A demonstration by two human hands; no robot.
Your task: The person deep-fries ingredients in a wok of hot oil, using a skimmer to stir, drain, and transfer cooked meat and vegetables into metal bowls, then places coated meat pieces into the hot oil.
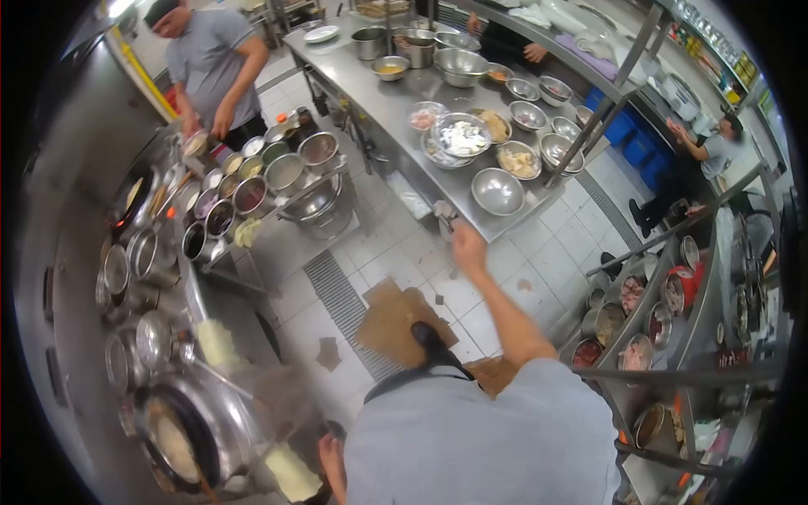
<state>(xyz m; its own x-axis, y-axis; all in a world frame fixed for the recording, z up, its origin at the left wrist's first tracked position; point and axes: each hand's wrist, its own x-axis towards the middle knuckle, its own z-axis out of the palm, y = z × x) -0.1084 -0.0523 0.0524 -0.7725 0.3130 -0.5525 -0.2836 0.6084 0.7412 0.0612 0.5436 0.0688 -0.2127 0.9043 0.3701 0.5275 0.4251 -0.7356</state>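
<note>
My right hand reaches forward, fingers curled closed, just below the front corner of the steel table. Right beside its fingers is a small greyish thing, too blurred to name; I cannot tell whether it is in the grip or on the table edge. A steel bowl sits on the corner above. My left hand is low at my side, partly cut off by my body. Near its fingertips shows a small dark thing. A pale folded cloth lies to its left.
Bowls of food, including one with white pieces, crowd the table. On the left are a wok, a ladle and several seasoning pots. A co-worker stands beyond them. Flattened cardboard covers floor tiles; shelves stand right.
</note>
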